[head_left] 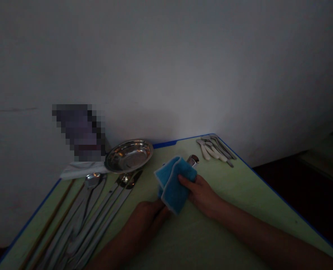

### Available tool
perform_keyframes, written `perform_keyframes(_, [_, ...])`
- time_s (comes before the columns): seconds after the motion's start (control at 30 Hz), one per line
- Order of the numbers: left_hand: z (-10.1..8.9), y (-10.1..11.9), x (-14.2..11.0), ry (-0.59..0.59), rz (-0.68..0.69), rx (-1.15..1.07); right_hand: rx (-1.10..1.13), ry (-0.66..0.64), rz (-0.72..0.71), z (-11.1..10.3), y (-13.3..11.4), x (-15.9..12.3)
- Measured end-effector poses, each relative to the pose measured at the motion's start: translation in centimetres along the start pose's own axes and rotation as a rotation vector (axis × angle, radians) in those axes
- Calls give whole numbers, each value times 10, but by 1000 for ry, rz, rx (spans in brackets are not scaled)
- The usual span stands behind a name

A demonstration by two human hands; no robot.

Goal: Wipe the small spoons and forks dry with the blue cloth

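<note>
A folded blue cloth [179, 183] with a pale edge is in my right hand [201, 195], thumb pressed on its front. Out of the cloth's top right pokes the shiny rounded end of a metal utensil [194, 160]; the cloth hides its middle. My left hand [148, 214] is closed at the cloth's lower left edge, in line with that utensil. Its fingertips and whatever they grip are hidden behind the cloth. Both hands are above the green tabletop [208, 234].
On the left lie long chopsticks [52, 217], several metal spoons [92, 180] and table knives [118, 198]. Behind them stands a shallow metal bowl [129, 155] beside a white cloth [83, 169] and a blurred-out object [80, 131]. Small pale-handled cutlery [211, 150] lies far right, near the wall [166, 67].
</note>
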State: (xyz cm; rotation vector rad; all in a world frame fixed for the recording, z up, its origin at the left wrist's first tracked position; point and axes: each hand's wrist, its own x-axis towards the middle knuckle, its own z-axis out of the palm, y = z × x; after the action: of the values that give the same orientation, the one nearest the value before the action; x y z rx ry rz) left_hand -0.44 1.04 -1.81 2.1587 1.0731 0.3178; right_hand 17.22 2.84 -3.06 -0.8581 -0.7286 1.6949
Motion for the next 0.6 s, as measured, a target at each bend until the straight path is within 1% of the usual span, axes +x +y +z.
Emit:
perform_keyframes(0.13, [-2, 4, 1, 20, 16, -25, 83, 61, -23, 1, -2, 3])
perform_keyframes(0.23, [-4, 5, 0, 32, 44, -51, 147, 63, -28, 0, -5, 6])
perform_keyframes(0.33, [-4, 6, -4, 29, 70, -74, 152, 43, -11, -2, -6, 8])
perform_keyframes(0.47, [-4, 8, -5, 56, 79, -61, 149, 48, -26, -2, -6, 9])
perform_keyframes(0.6, [-3, 8, -1, 31, 59, -48, 142, 67, -32, -4, -7, 10])
